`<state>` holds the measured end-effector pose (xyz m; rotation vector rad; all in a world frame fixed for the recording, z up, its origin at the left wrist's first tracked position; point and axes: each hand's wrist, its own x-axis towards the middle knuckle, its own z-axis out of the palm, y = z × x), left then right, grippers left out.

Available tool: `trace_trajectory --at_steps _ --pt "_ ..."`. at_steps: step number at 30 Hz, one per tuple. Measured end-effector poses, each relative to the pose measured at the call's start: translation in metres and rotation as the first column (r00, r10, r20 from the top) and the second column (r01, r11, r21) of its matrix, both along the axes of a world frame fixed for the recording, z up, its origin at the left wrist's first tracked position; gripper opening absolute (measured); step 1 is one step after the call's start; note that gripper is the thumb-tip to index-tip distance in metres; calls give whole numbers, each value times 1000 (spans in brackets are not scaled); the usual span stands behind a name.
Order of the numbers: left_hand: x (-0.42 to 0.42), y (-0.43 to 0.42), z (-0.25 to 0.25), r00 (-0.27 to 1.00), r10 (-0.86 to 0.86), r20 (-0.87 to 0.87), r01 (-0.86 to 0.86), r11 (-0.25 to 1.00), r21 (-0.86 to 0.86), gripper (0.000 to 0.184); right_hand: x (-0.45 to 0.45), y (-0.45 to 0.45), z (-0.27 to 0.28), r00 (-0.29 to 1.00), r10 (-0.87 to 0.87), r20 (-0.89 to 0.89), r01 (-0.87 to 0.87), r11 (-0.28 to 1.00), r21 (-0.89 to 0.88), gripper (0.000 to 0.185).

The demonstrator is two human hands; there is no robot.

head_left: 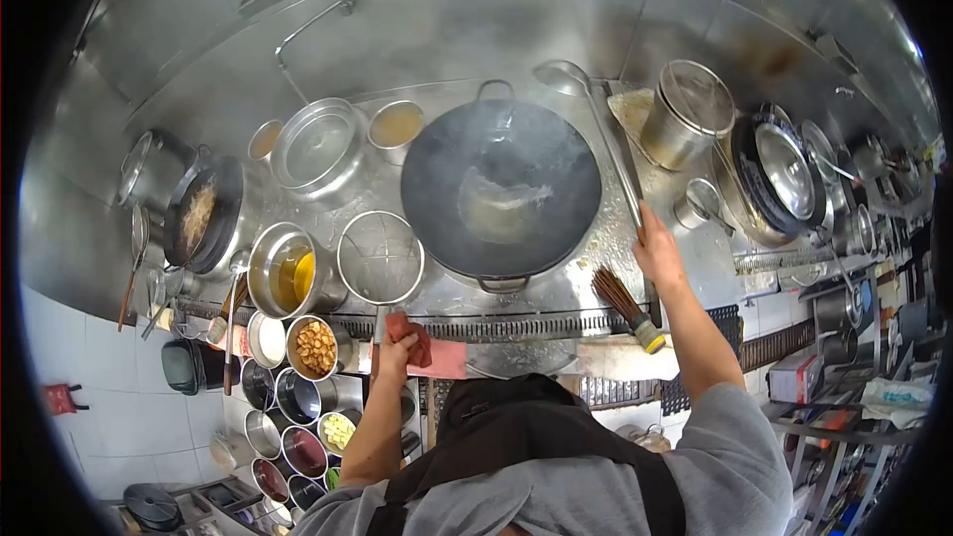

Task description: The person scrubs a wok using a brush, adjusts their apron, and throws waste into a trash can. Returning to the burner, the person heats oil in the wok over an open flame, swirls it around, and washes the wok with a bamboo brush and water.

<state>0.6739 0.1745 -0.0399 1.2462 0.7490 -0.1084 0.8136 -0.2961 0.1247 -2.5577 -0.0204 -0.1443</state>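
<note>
My right hand [657, 250] is closed round the end of a long-handled ladle [617, 149], whose bowl hangs past the far right rim of a wok. Steam rises from the large dark wok [437, 154], which has a little cloudy liquid at its bottom. My left hand [396, 351] grips a folded red cloth [418, 340] at the stove's front edge. Right beside that hand lies the handle of a round wire-mesh strainer [380, 258]; I cannot tell whether the fingers also touch it. A bamboo wok brush [625, 308] lies left of my right forearm.
Left of the strainer stands a pot of yellow oil [288, 278]. Nearer are a bowl of brown chunks [316, 346] and several ingredient pots. A water basin [316, 146] and a bowl of broth [396, 126] sit behind. At right are a tall pot [675, 129] and stacked woks [779, 174].
</note>
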Motion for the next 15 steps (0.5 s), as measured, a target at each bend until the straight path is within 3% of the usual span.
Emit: trace_trajectory --at_steps 3,4,5,7,8,11,12,15 --pt "9 -29 51 1000 2 -7 -3 989 -147 46 -63 -53 -43 1000 -10 16 11 996 -91 66" --pt "16 -50 76 998 57 -38 -62 989 -133 31 -84 -68 -53 998 -17 -63 10 994 -113 66" --pt "24 -59 80 997 57 -42 -62 990 -123 31 -104 -80 -62 990 -23 -140 4 991 -133 65" --pt "38 -73 86 995 7 -96 -33 960 -278 17 -141 -96 -80 973 -77 -217 39 984 -175 64" --pt "48 -86 86 995 71 -75 -88 959 -268 12 -156 -106 -91 972 -74 -225 31 981 -191 64" --pt "74 -127 109 995 30 -97 -61 941 -332 17 -194 -124 -121 964 -66 -258 0 968 -250 64" --pt "83 -125 89 991 -121 62 136 921 -364 19 -203 -129 -129 971 -61 -232 1 969 -248 64" --pt "100 -174 121 997 -20 -79 3 978 -210 21 -218 -139 -140 987 -46 -151 17 983 -185 56"
